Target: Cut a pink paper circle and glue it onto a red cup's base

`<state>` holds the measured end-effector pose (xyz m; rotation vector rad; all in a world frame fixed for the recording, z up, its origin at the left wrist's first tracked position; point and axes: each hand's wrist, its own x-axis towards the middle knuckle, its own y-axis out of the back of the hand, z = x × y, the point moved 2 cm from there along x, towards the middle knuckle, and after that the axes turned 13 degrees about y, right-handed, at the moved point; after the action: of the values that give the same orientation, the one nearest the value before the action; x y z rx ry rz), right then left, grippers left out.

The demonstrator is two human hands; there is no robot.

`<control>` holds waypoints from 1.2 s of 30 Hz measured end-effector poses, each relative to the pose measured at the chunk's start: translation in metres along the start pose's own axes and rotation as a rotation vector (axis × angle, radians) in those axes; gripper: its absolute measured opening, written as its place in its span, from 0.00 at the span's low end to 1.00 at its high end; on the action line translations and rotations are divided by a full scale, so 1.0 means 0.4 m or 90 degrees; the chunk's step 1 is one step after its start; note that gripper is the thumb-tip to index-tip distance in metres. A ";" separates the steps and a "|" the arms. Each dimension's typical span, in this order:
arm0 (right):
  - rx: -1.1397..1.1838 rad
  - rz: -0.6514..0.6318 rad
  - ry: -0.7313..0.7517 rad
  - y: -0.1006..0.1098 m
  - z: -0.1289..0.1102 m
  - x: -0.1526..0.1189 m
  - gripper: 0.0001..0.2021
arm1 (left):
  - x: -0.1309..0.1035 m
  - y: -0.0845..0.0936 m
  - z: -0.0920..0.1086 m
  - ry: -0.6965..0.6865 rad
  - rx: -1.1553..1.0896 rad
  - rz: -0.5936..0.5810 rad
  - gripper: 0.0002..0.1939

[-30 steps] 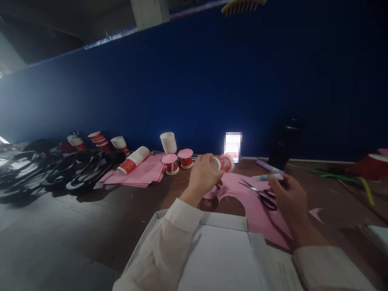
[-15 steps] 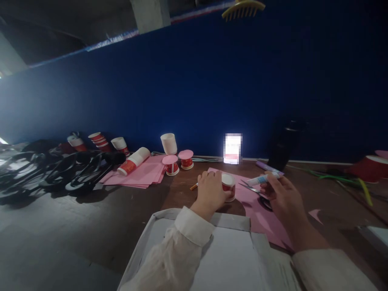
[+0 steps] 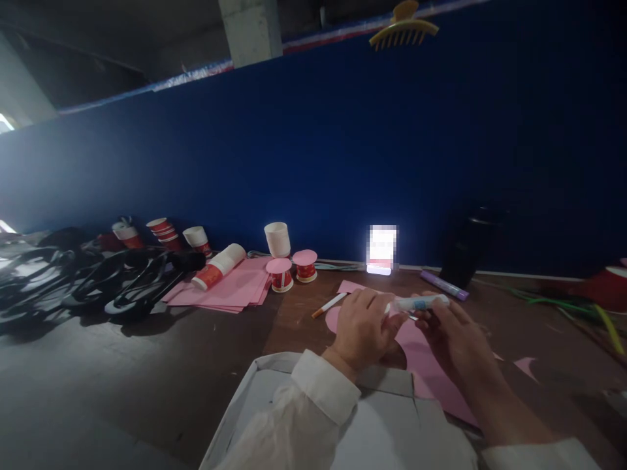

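My right hand [image 3: 448, 329] is closed round a glue stick [image 3: 416, 303], a pale tube with a blue label, held nearly level. Its left end meets the fingers of my left hand [image 3: 362, 326], which are curled round a small paper cup; only a pale edge shows, the rest is hidden behind the hand. Below both hands lies a pink paper sheet [image 3: 431, 362] with a curved cut edge. A round pink piece [image 3: 334, 318] peeks out left of my left hand. Past it rests a white and orange stick-like pen [image 3: 328, 305].
Two short red cups with pink discs [image 3: 279, 266] stand left of centre, before a white cup [image 3: 277, 239]. Further left are a stack of pink paper [image 3: 240, 284] and black strapped gear [image 3: 142, 287]. A purple marker [image 3: 445, 285] and a bright, blurred-out screen [image 3: 382, 249] are at the back.
My left hand has picked the small cup up off the table and turned it out of sight. My right hand has brought the glue stick left against it. The scissors are now mostly covered.
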<state>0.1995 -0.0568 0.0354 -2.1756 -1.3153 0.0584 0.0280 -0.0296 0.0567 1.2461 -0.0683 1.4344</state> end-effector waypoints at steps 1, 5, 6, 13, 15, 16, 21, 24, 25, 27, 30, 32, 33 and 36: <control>-0.005 -0.009 0.000 0.000 0.002 -0.002 0.19 | 0.000 -0.002 0.000 -0.004 0.010 -0.006 0.17; -0.011 -0.052 -0.018 0.000 0.011 -0.010 0.18 | 0.001 -0.006 0.004 -0.008 0.036 -0.029 0.15; -0.012 -0.064 -0.027 -0.001 0.012 -0.012 0.18 | 0.000 -0.007 0.007 -0.011 0.039 -0.037 0.15; -0.038 -0.075 -0.043 -0.022 0.013 -0.034 0.19 | 0.000 -0.010 0.022 -0.025 0.089 -0.107 0.18; -0.035 -0.075 -0.041 -0.023 0.018 -0.032 0.19 | 0.000 -0.008 0.030 -0.017 0.111 -0.135 0.19; -0.028 -0.060 -0.041 -0.017 0.019 -0.025 0.18 | -0.001 -0.005 0.035 -0.013 0.117 -0.149 0.19; 0.026 0.103 0.012 0.079 -0.008 0.067 0.16 | -0.009 0.004 0.071 0.001 0.108 -0.220 0.20; 0.059 0.167 0.011 0.132 -0.025 0.108 0.16 | -0.020 -0.011 0.080 0.003 0.093 -0.306 0.18; 0.065 0.153 -0.014 0.135 -0.023 0.110 0.15 | -0.024 -0.019 0.078 0.010 0.099 -0.341 0.18; 0.050 0.162 -0.018 0.128 -0.013 0.100 0.16 | -0.034 -0.036 0.067 0.043 0.134 -0.406 0.18; 0.023 0.128 -0.036 0.094 0.011 0.071 0.16 | -0.044 -0.054 0.049 0.083 0.188 -0.470 0.18; 0.010 0.109 -0.041 0.079 0.021 0.057 0.17 | -0.045 -0.055 0.043 0.103 0.194 -0.501 0.21; -0.004 0.097 -0.037 0.077 0.024 0.054 0.17 | -0.043 -0.053 0.042 0.113 0.184 -0.500 0.24; -0.082 0.043 0.020 0.079 0.022 0.053 0.15 | -0.025 -0.031 0.042 0.153 0.111 -0.353 0.28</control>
<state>0.2325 -0.0461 0.0175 -2.3200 -1.2596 -0.0343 0.0452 -0.0436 0.0499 1.1066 0.5364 1.1026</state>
